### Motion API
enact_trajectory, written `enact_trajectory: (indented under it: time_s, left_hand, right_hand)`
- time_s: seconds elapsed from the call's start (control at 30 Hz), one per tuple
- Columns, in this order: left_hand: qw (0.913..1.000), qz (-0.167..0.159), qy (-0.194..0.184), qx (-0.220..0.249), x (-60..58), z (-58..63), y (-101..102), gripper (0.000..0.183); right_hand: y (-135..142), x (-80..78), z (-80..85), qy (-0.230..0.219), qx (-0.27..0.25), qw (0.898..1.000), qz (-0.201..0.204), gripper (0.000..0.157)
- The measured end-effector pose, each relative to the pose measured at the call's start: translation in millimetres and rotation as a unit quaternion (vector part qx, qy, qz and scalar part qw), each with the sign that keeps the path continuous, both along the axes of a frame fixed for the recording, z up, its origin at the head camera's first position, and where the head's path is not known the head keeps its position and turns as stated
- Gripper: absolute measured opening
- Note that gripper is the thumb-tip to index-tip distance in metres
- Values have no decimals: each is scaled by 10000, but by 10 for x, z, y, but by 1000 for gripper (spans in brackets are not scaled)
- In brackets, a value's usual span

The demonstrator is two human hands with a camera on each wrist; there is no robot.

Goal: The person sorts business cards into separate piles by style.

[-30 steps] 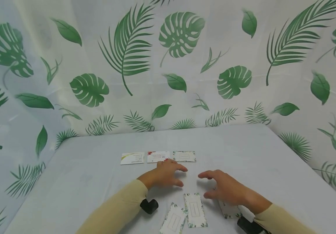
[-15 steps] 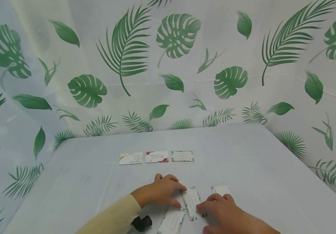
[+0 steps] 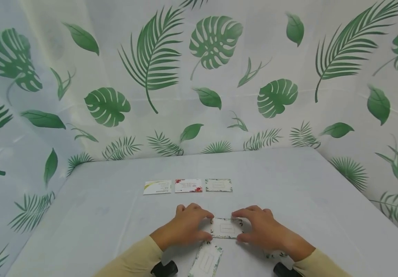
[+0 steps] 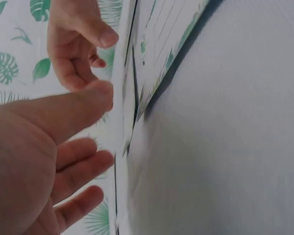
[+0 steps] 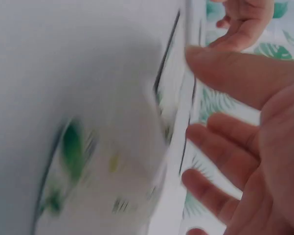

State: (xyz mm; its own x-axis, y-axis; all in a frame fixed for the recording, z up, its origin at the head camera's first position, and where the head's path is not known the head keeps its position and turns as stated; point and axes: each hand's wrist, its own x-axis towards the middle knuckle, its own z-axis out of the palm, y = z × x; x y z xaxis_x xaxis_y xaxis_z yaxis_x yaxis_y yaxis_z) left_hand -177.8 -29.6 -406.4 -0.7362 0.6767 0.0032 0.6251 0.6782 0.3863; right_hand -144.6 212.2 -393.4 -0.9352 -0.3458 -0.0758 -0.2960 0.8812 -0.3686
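A white business card with a leafy green border (image 3: 227, 228) lies crosswise between my hands in the head view. My left hand (image 3: 188, 227) pinches its left end, with the index finger at the far corner and the thumb at the near one. My right hand (image 3: 269, 231) grips the right end the same way, fingertips overlapping the card a little. Nearer to me, a second leafy card (image 3: 206, 261) lies at a slant. A third leafy card (image 3: 275, 254) is mostly hidden under my right hand and wrist.
Farther back three cards lie in a row: one with a yellow-green curve (image 3: 157, 187), one with red flowers (image 3: 188, 186) and one with a leafy border (image 3: 218, 185). The white-covered table (image 3: 81, 215) meets a leaf-print curtain (image 3: 171, 115) behind and at both sides.
My hands came down from above the cards and back to one of them. That card has turned from lengthwise to crosswise, and both hands are now at its ends.
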Motion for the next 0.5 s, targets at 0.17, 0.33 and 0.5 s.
enact_trajectory:
  time_s: [0.17,0.33,0.5]
  left_hand:
    - [9991,216,303,-193,11,-50,117,54]
    - [9982,362,349,-337,39,-7,174,49]
    - [9987,480,129,-87,6,-18,218,48]
  right_hand:
    - [66,18,-25,71,207,9989,-405,58]
    - [79,6,-49,254,71,9993,-249,54]
    - [98,-30,-78,328,-11,9991,-273,49]
